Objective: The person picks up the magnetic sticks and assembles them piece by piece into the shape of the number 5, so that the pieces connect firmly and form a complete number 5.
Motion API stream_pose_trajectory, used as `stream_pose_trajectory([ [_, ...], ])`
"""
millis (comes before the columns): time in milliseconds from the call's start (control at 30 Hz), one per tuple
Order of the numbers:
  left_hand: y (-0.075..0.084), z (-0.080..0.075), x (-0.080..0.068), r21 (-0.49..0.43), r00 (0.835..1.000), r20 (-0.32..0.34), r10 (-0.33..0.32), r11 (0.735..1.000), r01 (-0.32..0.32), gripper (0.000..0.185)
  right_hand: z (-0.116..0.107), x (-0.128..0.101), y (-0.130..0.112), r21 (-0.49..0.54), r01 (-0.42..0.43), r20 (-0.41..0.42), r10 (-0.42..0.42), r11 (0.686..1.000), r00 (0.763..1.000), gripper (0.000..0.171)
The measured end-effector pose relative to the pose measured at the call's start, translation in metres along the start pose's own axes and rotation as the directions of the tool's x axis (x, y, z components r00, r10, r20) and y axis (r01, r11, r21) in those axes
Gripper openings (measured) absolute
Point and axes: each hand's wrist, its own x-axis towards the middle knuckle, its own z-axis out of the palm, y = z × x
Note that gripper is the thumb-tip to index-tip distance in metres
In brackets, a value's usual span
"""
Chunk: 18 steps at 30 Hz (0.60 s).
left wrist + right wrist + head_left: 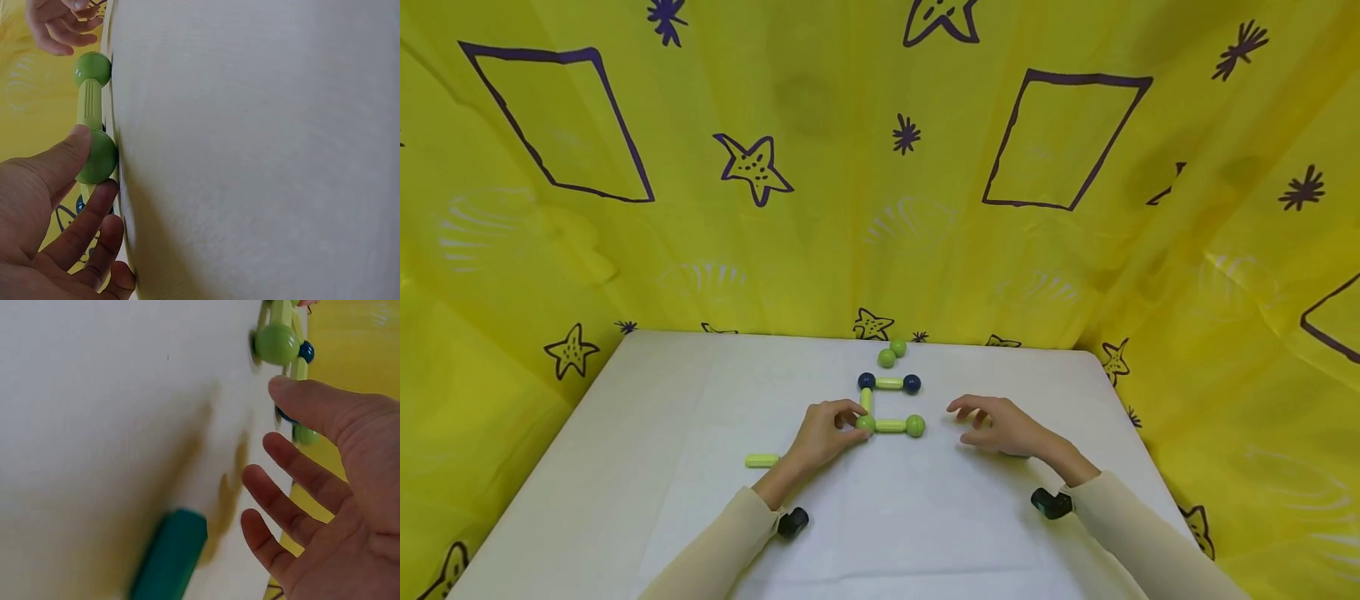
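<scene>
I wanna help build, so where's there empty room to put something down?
The white table is bare left of the lone yellow rod and in front, between the sleeves. Crowded: the middle, where the left hand pinches a green ball on the joined shape, two green balls behind.

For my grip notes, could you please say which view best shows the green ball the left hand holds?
Left wrist view: the green ball appears large, pinched by the left hand. The head view shows it small, partly covered; the right wrist view, only a bit at the top edge.
</scene>
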Motion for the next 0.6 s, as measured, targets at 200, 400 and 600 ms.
stream_pose_trajectory([
  [200, 0.002, -0.001, 0.001, 0.0, 1.0, 0.003, -0.002, 1.0, 0.002, 0.024, -0.018, -0.017, 0.008, -0.012, -0.027, 0.035, 0.027, 1.0, 0.999, 0.045],
  [400, 0.002, -0.002, 0.002, -0.004, 1.0, 0.003, 0.008, 1.0, -0.008, 0.025, -0.033, -0.031, 0.012, -0.032, -0.074, 0.075, 0.076, 0.997, 0.994, 0.042],
  [600, 0.003, -0.002, 0.0, -0.015, 1.0, 0.005, 0.006, 1.0, -0.006, 0.025, -0.04, -0.041, 0.021, -0.015, -0.134, 0.129, 0.135, 0.991, 0.982, 0.041],
])
